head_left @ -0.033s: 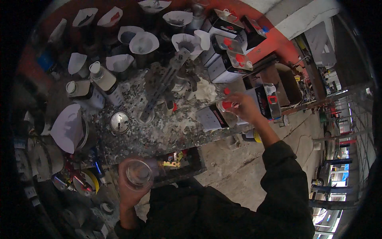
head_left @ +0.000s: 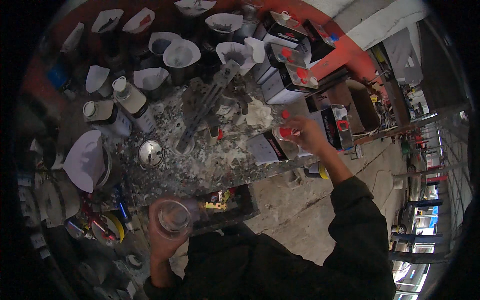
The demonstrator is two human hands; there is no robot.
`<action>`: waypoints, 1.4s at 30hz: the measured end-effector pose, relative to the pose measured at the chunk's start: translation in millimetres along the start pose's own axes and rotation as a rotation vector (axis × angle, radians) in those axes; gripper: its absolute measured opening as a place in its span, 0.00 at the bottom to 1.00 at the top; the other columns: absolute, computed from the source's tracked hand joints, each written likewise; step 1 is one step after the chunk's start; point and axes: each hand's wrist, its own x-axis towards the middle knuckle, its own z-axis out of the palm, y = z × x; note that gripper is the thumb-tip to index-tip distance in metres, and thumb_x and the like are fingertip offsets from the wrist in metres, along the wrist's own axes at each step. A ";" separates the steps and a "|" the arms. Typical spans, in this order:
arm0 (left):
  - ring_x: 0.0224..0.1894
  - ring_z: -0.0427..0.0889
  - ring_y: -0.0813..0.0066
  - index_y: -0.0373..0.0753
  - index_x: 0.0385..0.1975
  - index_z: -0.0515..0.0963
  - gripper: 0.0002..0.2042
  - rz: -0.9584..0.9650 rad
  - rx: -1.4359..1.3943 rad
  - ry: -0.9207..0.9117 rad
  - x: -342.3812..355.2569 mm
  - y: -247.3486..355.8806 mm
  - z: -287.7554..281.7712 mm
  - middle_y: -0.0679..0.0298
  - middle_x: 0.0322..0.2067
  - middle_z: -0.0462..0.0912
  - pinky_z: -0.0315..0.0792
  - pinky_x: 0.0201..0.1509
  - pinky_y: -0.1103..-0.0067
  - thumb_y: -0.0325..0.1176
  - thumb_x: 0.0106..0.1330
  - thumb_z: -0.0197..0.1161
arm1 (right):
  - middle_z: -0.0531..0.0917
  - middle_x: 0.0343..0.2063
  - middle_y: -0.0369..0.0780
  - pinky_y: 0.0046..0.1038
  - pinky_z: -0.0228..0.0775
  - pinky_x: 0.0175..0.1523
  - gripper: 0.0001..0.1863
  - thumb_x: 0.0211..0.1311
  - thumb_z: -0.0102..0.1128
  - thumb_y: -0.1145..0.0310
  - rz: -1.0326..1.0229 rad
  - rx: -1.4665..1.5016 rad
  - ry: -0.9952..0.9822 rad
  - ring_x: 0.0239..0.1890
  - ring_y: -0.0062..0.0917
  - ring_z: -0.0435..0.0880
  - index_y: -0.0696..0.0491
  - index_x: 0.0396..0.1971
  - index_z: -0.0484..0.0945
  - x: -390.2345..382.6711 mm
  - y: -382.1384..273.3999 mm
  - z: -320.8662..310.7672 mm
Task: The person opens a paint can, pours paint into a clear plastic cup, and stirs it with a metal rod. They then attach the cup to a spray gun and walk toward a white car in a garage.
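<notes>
My left hand (head_left: pixel 162 232) is wrapped round a clear, see-through cup (head_left: pixel 175 218), held at the bench's front edge. My right hand (head_left: pixel 309 136) has its fingers closed at the top of a white and black rectangular metal can (head_left: pixel 266 147), by its red spout (head_left: pixel 286 132). The fingers partly hide the can's top, so their exact grip is unclear. A small red cap (head_left: pixel 285 114) lies just behind that hand. Right of it stands a similar can (head_left: pixel 336 125) with a red cap on top.
Cups with white paper funnels (head_left: pixel 181 53) crowd the back of the paint-spattered bench (head_left: pixel 200 170). Two white-capped bottles (head_left: pixel 132 102) and a round metal lid (head_left: pixel 151 153) sit at left. Spray guns (head_left: pixel 100 225) hang low left. An open drawer (head_left: pixel 230 215) juts out in front.
</notes>
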 end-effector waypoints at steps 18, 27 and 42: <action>0.54 0.74 0.66 0.38 0.55 0.66 0.35 -0.005 -0.139 -0.042 11.6 -9.3 2.1 0.58 0.51 0.73 0.67 0.60 0.69 0.22 0.43 0.73 | 0.84 0.34 0.45 0.36 0.77 0.38 0.14 0.53 0.70 0.65 -0.042 -0.290 -0.121 0.34 0.41 0.85 0.51 0.40 0.84 13.5 0.7 5.2; 0.55 0.73 0.63 0.40 0.58 0.65 0.38 0.058 -0.008 0.057 -1.5 -9.2 -9.0 0.59 0.52 0.72 0.67 0.60 0.66 0.30 0.42 0.75 | 0.84 0.26 0.49 0.40 0.75 0.36 0.16 0.54 0.70 0.57 0.261 -0.093 -0.047 0.30 0.45 0.83 0.55 0.33 0.84 20.7 -7.5 -2.2; 0.54 0.74 0.66 0.37 0.56 0.66 0.35 0.024 0.068 0.101 -4.8 -4.9 -23.5 0.57 0.51 0.73 0.67 0.61 0.69 0.23 0.43 0.73 | 0.84 0.28 0.46 0.38 0.74 0.35 0.12 0.54 0.68 0.61 0.060 -0.157 -0.109 0.30 0.41 0.84 0.54 0.32 0.84 20.4 -0.1 -9.5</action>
